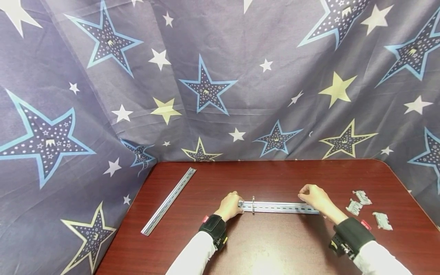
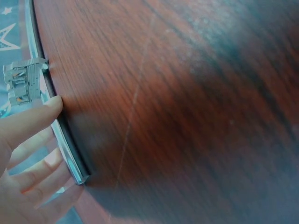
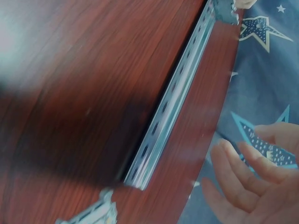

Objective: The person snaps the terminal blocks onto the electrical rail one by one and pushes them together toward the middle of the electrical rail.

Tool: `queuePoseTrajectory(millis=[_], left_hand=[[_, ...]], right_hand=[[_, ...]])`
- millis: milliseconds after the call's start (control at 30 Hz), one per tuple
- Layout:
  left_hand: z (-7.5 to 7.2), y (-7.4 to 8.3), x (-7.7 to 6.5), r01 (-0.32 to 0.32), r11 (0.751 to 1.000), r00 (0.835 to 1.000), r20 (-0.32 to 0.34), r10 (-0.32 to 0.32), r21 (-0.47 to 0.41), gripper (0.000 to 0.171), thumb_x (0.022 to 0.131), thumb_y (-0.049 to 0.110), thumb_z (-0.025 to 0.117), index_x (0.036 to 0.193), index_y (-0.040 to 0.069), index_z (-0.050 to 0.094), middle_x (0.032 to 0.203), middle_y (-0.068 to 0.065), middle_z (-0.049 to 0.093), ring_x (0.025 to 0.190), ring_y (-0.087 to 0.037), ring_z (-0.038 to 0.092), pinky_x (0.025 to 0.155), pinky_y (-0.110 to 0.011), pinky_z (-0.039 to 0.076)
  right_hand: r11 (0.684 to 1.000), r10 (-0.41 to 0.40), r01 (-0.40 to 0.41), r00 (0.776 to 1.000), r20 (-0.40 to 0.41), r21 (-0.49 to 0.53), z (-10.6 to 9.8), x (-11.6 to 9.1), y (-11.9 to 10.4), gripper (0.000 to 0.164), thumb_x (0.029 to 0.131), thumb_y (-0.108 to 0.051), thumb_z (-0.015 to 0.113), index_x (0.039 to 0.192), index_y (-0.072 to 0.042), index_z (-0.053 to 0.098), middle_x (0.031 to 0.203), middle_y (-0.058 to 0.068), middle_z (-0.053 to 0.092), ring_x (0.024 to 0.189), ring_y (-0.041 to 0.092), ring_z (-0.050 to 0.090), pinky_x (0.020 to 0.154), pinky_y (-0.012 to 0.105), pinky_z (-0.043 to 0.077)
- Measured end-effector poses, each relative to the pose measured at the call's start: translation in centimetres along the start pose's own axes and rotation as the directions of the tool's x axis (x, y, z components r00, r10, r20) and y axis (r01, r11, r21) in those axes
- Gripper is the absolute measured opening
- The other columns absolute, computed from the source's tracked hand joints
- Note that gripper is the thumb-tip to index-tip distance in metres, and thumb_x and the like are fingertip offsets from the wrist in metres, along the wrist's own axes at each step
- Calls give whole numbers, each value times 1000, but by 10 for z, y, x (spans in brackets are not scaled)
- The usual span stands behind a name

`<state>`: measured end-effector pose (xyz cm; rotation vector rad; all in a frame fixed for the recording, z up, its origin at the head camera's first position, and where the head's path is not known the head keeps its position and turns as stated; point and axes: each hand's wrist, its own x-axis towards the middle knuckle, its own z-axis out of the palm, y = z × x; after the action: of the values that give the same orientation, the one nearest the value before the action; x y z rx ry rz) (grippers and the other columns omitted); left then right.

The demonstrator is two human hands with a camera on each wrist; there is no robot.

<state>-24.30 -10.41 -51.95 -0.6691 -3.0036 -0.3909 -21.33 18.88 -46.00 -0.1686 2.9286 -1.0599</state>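
Observation:
A slotted metal DIN rail (image 1: 282,207) lies crosswise on the table. My left hand (image 1: 229,206) grips its left end; in the left wrist view the thumb (image 2: 55,105) is on the near edge and the other fingers are on the far side. Just right of that hand, a grey terminal block (image 2: 23,81) stands upright across the rail. My right hand (image 1: 315,198) hovers over the rail's right end, its fingers (image 3: 231,163) loosely bent with nothing between them. Three loose terminal blocks (image 1: 382,220) lie on the table right of that hand.
A second DIN rail (image 1: 168,201) lies slanted on the left part of the reddish-brown table (image 1: 261,179). A star-patterned cloth (image 1: 213,126) hangs behind the table and along its sides.

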Motion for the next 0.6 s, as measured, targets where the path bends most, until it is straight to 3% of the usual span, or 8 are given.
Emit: queuePoseTrajectory(millis=[167,600], left_hand=[[0,0,-1,-1,1000,1000,1,1,7,28,57,19,79,82,12,71,75,0,53,76,-18,55,60,-29,45],[0,0,0,0,1000,1000,4,0,5,27,57,19,79,82,13,71,75,1,53,75,-18,54,61,-28,44]], right_hand=[[998,-40,39,999,-25,-49,-9,-6,15,17,75,-12,59,81,4,59,74,12,62,65,23,56,60,38,42],[997,-32,31,999,-16,-67,-23,-20,39,17,75,-8,60,84,6,58,73,13,62,67,28,59,58,39,43]])
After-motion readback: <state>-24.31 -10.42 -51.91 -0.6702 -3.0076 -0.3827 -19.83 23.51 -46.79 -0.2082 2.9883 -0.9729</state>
